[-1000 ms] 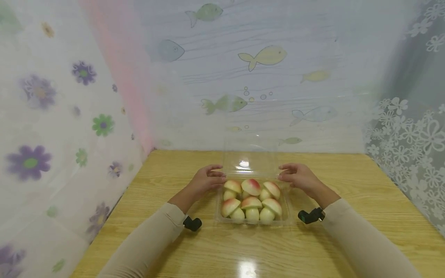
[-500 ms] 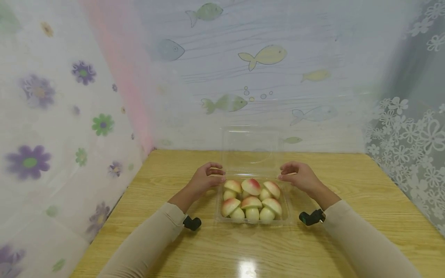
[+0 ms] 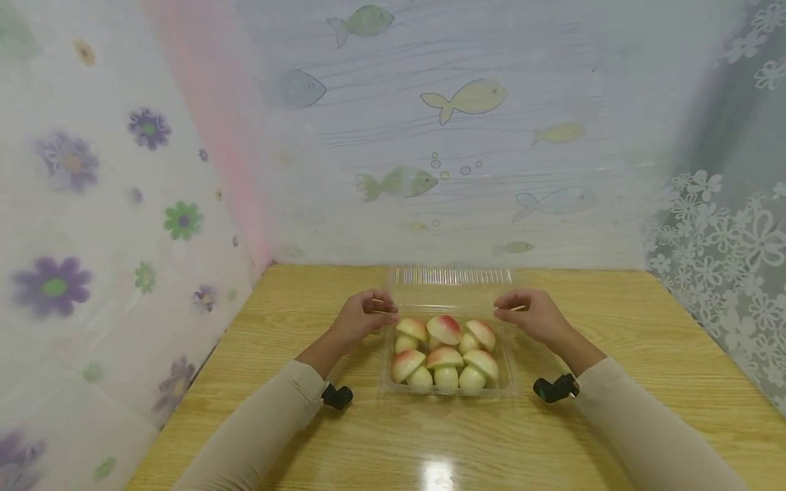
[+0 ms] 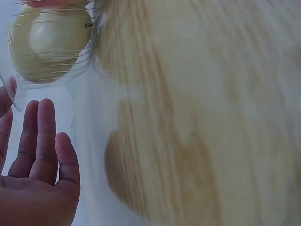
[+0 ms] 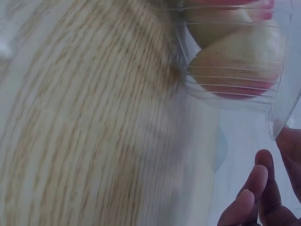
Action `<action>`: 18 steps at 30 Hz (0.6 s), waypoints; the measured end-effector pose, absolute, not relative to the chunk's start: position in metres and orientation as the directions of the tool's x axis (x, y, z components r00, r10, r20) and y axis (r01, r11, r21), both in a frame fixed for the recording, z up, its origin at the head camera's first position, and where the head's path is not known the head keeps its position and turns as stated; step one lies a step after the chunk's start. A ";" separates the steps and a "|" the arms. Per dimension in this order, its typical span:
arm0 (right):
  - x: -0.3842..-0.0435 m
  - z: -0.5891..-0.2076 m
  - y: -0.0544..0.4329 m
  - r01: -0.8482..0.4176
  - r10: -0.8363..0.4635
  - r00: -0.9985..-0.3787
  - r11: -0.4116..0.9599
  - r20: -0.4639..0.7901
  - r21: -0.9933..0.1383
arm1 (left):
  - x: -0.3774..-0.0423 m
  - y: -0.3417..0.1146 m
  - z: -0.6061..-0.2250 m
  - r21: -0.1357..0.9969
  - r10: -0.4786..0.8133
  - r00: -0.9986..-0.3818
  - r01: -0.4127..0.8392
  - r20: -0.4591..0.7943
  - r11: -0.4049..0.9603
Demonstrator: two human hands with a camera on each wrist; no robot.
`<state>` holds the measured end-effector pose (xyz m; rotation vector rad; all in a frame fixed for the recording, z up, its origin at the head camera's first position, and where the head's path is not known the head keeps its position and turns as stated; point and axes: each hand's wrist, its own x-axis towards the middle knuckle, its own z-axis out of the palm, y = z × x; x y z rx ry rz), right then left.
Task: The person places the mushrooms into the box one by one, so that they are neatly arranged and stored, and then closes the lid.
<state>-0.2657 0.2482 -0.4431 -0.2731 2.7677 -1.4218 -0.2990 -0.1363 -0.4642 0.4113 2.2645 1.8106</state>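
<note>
In the head view, a clear plastic clamshell box (image 3: 447, 393) holds several pale mushroom-shaped pieces (image 3: 445, 358) with red-blushed caps, set in two rows. Its lid (image 3: 453, 276) is swung back behind the tray. My left hand (image 3: 364, 315) is at the back left corner, a fingertip against the box rim in the left wrist view; the other fingers (image 4: 46, 136) stretch out straight. At the back right corner is my right hand (image 3: 531, 315). The right wrist view has one fingertip (image 5: 288, 139) touching the rim, with the other fingers loosely bent.
A wooden table (image 3: 448, 436) lies under the box and both arms. Behind it hangs a fish-patterned sheet (image 3: 467, 143). Flowered sheets close off the left (image 3: 110, 204) and right (image 3: 731, 225) sides. A black wrist mount (image 3: 555, 387) sits on the right wrist.
The lid stood upright half a second ago and has now tipped backward, away from the mushroom-shaped pieces. Both hands remain by the back corners, the right shifted very slightly outward.
</note>
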 end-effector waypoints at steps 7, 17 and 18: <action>-0.262 -0.442 0.252 -0.134 -0.177 -0.983 0.569 0.039 -0.811 | -0.298 -0.139 -0.469 0.955 0.317 -0.947 0.140 0.051 0.262; -0.253 -0.438 0.258 -0.146 -0.214 -0.977 0.560 0.028 -0.815 | -0.289 -0.142 -0.465 0.962 0.327 -0.944 0.129 0.044 0.243; -0.252 -0.438 0.258 -0.150 -0.222 -0.975 0.555 0.028 -0.818 | -0.287 -0.142 -0.463 0.963 0.330 -0.943 0.123 0.039 0.238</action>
